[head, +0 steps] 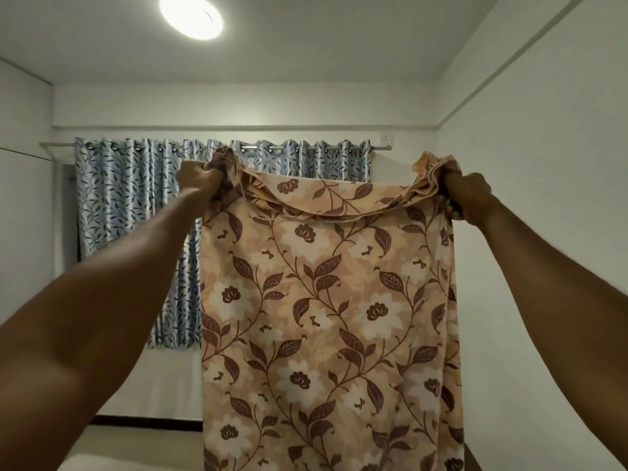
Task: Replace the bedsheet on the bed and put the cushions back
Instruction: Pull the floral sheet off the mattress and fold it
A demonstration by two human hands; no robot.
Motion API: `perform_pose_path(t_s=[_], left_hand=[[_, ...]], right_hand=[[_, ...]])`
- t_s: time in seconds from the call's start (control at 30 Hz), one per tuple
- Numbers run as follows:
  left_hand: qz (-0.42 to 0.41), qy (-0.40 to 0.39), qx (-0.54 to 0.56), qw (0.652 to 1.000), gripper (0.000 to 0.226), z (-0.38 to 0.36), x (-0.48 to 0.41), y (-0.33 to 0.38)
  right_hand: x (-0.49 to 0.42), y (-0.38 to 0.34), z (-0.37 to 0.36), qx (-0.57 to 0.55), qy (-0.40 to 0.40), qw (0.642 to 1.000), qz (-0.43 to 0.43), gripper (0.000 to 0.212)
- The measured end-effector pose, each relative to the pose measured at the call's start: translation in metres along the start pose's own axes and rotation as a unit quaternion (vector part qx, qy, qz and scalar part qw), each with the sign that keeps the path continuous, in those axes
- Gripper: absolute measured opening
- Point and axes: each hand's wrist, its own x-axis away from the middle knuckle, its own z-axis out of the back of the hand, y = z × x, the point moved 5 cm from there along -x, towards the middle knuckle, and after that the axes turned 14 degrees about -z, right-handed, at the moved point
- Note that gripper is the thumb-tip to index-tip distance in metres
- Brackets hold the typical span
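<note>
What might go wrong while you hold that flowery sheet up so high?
The bedsheet is only bunched in the left hand and the right hand, so a corner might slip from either grip if it is shaken. It also hangs across the view and hides what lies below, so it may land crooked.

White walls (543, 164), lit round ceiling lamp (191, 16), blue leaf-print curtains (129, 205) on a rod
</note>
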Motion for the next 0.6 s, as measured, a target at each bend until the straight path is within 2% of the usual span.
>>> perform_pose_path(t_s=[0.13, 0.23, 0.43, 0.6], left_hand=[[0.022, -0.008, -0.007, 1.0, 0.026, 0.013, 0.008, -0.014], [0.054, -0.036, 0.021, 0.998, 0.028, 0.007, -0.008, -0.05], [0.046, -0.03, -0.019, 0.998, 0.016, 0.01, 0.034, -0.039], [0.087, -0.061, 0.008, 0.994, 0.011, -0.02, 0.038, -0.091]], right_hand=[[0.022, 0.015, -0.002, -0.015, -0.012, 1.0, -0.022, 0.047], [0.029, 0.024, -0.006, -0.013, -0.017, 0.999, -0.031, 0.044], [0.025, 0.053, -0.025, 0.018, -0.033, 0.998, -0.052, 0.055], [0.0, 0.1, -0.042, 0.054, -0.065, 0.991, -0.106, 0.027]])
